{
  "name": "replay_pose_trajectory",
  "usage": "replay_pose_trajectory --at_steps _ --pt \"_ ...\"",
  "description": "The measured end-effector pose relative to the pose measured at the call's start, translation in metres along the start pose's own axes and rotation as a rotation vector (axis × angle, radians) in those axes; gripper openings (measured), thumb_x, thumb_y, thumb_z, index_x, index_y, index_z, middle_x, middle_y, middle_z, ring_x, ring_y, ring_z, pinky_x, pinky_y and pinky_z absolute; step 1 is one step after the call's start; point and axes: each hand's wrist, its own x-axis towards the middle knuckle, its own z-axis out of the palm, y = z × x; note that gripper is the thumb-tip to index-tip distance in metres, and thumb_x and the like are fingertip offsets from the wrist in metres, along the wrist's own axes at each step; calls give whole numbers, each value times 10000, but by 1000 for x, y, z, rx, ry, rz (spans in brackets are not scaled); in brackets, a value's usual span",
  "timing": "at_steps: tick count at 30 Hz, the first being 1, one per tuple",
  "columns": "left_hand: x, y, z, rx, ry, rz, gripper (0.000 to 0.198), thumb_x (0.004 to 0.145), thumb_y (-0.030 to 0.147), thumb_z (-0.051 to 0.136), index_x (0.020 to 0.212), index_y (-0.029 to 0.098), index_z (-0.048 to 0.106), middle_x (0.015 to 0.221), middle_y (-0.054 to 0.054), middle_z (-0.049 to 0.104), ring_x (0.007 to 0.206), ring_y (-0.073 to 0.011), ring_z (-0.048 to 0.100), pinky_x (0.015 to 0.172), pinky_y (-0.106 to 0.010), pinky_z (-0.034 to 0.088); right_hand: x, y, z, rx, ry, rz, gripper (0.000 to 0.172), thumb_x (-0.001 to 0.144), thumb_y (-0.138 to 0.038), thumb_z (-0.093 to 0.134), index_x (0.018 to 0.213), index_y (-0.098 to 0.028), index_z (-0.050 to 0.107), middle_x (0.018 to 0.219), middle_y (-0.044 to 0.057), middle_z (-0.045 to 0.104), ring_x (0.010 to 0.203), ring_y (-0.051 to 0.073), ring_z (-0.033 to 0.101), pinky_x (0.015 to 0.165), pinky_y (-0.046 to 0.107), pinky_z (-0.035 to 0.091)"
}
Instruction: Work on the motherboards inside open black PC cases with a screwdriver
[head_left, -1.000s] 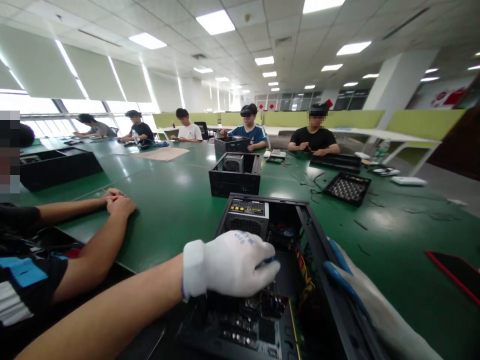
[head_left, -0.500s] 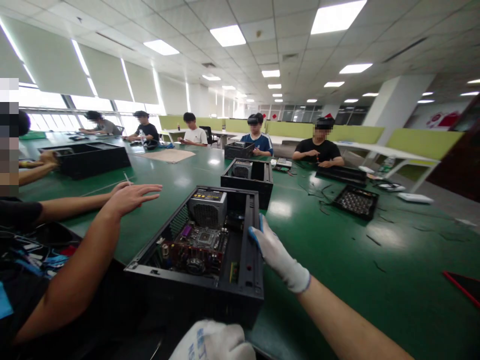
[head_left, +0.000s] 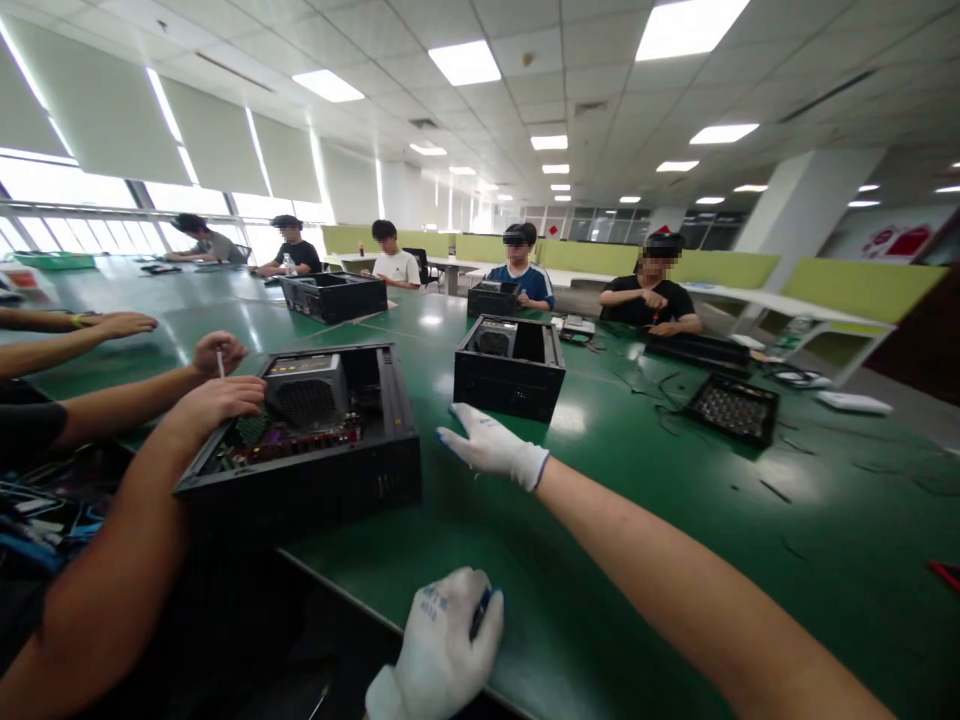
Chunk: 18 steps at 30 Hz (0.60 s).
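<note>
My right hand, in a white glove with blue fingertips, reaches over the table with its fingers stretched out and nothing in them. To its left lies an open black computer case, apart from my fingers. A grey power supply and a circuit board show inside that case. At the table's near edge my left hand, also gloved, is curled closed. Something dark shows between its thumb and fingers, too small to name. A co-worker's hand touches the case's left rim; their other hand holds a thin white stick.
A second open case stands just beyond my right hand, with another case further back left. On the right lie a black tray, loose dark strips and a red-handled object. Several people sit around the green table.
The near case has moved left, away from my right hand, to the co-worker. My right hand has let go of its side. Another case has moved from far left toward the table's back.
</note>
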Motion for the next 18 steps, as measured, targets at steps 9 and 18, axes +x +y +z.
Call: replay_pose_trajectory --at_steps 9,18 --pt "4 2 0 -53 54 -99 272 1049 376 408 910 288 624 805 -48 721 734 -234 738 672 -366 614 48 100 -75 -534 180 306 571 990 -442 671 1488 -195 543 1592 154 479 1437 355 479 1171 624 394" --pt "3 -7 11 -3 119 5 176 1046 297 501 904 240 587 736 5 642 642 -165 659 603 -304 480 60 126 -96 -721 138 361 411 999 -414 676 1336 -182 635 1351 111 647 1154 259 665 970 490 577"
